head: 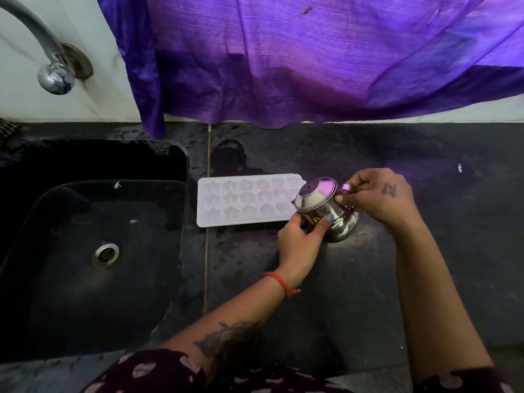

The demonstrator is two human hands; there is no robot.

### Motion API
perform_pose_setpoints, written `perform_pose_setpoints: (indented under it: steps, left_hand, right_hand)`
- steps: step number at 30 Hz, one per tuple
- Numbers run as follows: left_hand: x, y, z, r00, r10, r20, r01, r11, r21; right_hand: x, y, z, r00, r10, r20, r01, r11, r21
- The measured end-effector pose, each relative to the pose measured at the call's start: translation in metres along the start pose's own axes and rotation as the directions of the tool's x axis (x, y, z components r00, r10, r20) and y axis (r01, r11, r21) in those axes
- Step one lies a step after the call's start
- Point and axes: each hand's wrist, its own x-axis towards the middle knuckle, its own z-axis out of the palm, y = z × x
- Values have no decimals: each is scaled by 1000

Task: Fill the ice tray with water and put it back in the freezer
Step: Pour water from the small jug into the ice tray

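- Centrally, a pale translucent plastic ice tray point(245, 200) lies flat on the dark, speckled stone table point(397, 251), just right of the sink; its rectangular body carries three rows of small moulded cells, some star-shaped, some rounded.
- At the tray's right end, a small polished steel pot point(326, 208) with a domed lid and a bulbous belly is tilted toward the tray; its shiny surface reflects purple light, and it hides the tray's right edge.
- Left hand point(300, 245), centre of frame: fingers curled round the lower side of the pot, the grip grasping its belly; the thumbnail is painted blue and a red thread band circles the wrist.
- Right hand point(380, 197), centre right: fingers pinch the pot's metal handle, the grip closed on it; a dark tattoo marks the back of the hand.
- Left of frame: a black, matte, rounded-rectangular sink point(93, 293) with a round metal drain point(105, 254).
- Upper left: a curved chrome tap point(54, 72) fixed to a white wall.
- Top of frame: a purple, finely ribbed cloth point(312, 58) hangs down to the table's back edge.
- Wet patches darken the table behind the tray.
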Motion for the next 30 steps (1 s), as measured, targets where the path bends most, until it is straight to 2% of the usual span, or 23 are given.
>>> perform_pose_setpoints:
  steps: [21,30]
  left_hand:
    - [-1,1,1,1000,-27,13,27,1000,-5]
    - [-4,9,1,997,57,-43,-51,990,131]
  right_hand:
    - [0,2,0,1000,13,1,-13,1000,-13]
    - [0,12,0,999,54,-7,-52,986,158]
